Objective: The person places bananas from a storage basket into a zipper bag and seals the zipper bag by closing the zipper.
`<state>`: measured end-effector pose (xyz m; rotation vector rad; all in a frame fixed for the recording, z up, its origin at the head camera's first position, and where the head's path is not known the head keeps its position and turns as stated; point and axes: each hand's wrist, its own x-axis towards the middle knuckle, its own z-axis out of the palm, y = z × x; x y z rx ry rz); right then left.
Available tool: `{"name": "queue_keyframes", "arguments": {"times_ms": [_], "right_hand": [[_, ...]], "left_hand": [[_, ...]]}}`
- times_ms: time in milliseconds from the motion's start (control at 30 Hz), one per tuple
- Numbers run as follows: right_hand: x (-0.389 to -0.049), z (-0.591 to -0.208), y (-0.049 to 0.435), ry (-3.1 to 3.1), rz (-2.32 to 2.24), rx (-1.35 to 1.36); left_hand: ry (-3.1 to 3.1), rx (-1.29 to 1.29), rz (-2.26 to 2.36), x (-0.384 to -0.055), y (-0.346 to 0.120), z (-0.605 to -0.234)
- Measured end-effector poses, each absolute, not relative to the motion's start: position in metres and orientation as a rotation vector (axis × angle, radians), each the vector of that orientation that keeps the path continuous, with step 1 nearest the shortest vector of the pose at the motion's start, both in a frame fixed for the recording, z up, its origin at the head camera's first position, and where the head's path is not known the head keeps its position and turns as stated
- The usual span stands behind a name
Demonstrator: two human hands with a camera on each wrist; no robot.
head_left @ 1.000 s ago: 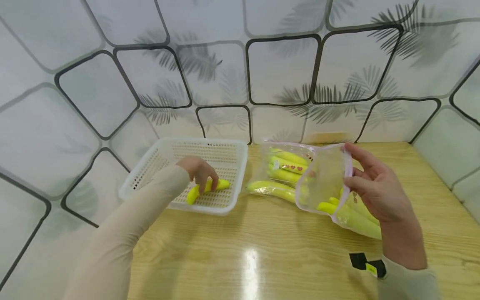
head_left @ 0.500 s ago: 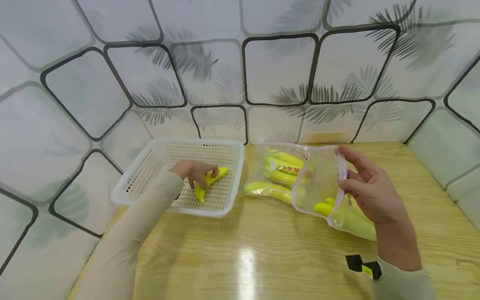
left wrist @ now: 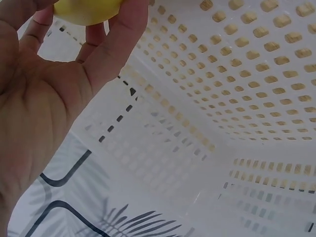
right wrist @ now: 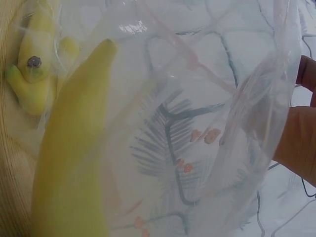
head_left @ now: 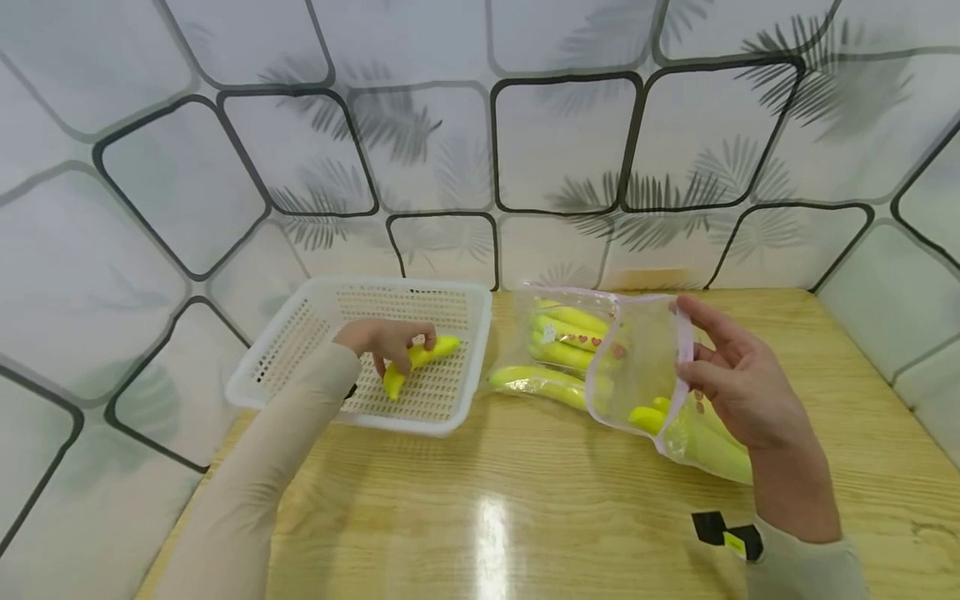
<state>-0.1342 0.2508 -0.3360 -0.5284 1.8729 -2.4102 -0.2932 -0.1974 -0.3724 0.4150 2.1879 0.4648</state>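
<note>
In the head view, my left hand (head_left: 386,340) reaches down into a white perforated basket (head_left: 482,350). Its fingers and thumb grip a yellow banana (head_left: 442,347), which lies slanted over the basket floor. The left wrist view catches only the banana's rounded lower side (left wrist: 88,12) between the fingers. Over on the right, my right hand (head_left: 738,379) pinches the pink-edged mouth of a clear plastic bag (head_left: 641,350) between thumb and fingers, holding it up and spread. Several bananas (head_left: 701,442) lie inside that bag; the right wrist view has one large banana (right wrist: 74,148) through the film.
A second clear bag (head_left: 525,304) with a pink edge and several bananas (head_left: 543,383) lies between the basket and the held bag. All stand on a wooden table (head_left: 420,508), with a patterned covering (head_left: 562,142) rising behind and at both sides.
In the basket, my left hand has shifted slightly left and its grip on the banana has changed; the banana has turned a little. The right hand still holds the bag mouth, almost unmoved.
</note>
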Motion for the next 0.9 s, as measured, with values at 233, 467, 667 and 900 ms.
{"name": "queue_keyframes", "arguments": {"times_ms": [233,467,667,900], "right_hand": [[-0.131,-0.336,0.254,1.894,-2.392,-0.522],[-0.134,-0.333,0.248,1.944,-2.371,-0.508],[-0.134,-0.333,0.246,1.942,-2.377,-0.461],[-0.133,-0.333,0.246,1.92,-2.381,-0.47]], "left_hand": [[2.164,0.431,0.621,-0.293,-0.196,-0.345],[2.169,0.446,0.84,-0.287,-0.2,-0.313],[2.223,0.594,1.017,-0.276,-0.192,-0.289],[2.315,0.781,1.261,-0.249,-0.166,-0.255]]}}
